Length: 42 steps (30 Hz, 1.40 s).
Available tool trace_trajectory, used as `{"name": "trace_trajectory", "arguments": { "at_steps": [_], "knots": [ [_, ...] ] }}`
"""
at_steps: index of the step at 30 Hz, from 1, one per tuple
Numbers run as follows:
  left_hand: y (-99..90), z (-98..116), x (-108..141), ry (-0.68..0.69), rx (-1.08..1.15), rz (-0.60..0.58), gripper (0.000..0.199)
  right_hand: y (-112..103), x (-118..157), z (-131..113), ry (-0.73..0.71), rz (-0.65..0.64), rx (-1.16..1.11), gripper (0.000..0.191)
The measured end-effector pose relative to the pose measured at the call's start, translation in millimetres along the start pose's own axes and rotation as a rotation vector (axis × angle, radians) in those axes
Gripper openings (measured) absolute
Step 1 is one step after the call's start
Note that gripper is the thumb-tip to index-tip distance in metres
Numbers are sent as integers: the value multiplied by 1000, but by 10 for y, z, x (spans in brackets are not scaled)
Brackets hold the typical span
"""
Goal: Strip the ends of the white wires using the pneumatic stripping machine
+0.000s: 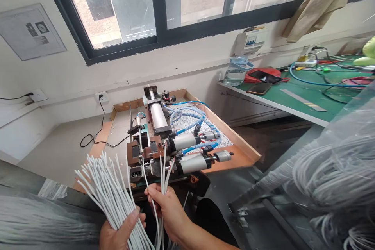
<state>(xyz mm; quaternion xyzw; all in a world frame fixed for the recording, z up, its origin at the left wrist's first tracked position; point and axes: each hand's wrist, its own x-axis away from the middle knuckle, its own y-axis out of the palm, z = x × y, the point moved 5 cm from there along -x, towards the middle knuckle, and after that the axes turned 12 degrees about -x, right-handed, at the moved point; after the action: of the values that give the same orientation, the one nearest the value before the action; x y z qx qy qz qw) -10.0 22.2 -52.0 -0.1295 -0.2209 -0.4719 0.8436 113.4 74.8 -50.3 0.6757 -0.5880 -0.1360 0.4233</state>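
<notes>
My left hand [121,228] is closed around a thick bundle of white cables [109,187], whose ends fan out up and to the left. My right hand [165,203] pinches a single white cable [145,174] between thumb and fingers, its upper end at the front of the machine [146,150]. Several other white cables [163,170] pass through the same hand and point upward, a few with reddish tips. The machine has silver cylinders [191,164] and blue air hoses [189,127], just beyond my hands.
A wooden-edged tray [246,150] surrounds the machine. At the right stands a green table [304,97] with a water jug [236,72], a phone [259,88] and a steel ruler [303,100]. Wrapped cable coils [319,164] fill the right foreground; more wrapped cables [43,218] lie lower left.
</notes>
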Motion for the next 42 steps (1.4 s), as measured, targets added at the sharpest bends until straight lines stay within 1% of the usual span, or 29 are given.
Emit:
{"name": "trace_trajectory", "arguments": {
  "at_steps": [3, 7, 11, 13, 16, 20, 30, 35, 37, 38, 40, 42],
  "knots": [
    [8, 34, -11, 67, 6, -38, 32, -31, -13, 3, -4, -43, 20, 27],
    [59, 138, 6, 184, 70, -123, 30, -69, 23, -1, -5, -197, 71, 29],
    [58, 205, 52, 206, 106, -90, 26, -139, 150, 89, 94, -335, 142, 34],
    [54, 239, 83, 246, 129, -100, 23, -185, 223, 159, 152, -379, 169, 35],
    [42, 264, 123, 299, 147, -125, 21, -258, 298, 272, 240, -390, 200, 36],
    [12, 239, 147, 289, 135, -102, 23, -283, 351, 394, 334, -414, 161, 38],
    [-48, 220, 125, 256, 122, -43, 25, -244, 389, 489, 377, -440, 132, 38],
    [-54, 207, 120, 252, 105, -32, 24, -260, 375, 513, 360, -377, 149, 38],
    [-50, 208, 134, 234, 97, -36, 24, -247, 390, 501, 326, -361, 178, 37],
    [-53, 205, 143, 215, 99, -36, 25, -242, 397, 473, 285, -350, 198, 36],
    [-81, 193, 156, 172, 109, -19, 29, -249, 399, 352, 157, -317, 233, 36],
    [-143, 184, 131, 156, 111, 22, 32, -323, 370, 115, -22, -229, 221, 36]
  ]
}}
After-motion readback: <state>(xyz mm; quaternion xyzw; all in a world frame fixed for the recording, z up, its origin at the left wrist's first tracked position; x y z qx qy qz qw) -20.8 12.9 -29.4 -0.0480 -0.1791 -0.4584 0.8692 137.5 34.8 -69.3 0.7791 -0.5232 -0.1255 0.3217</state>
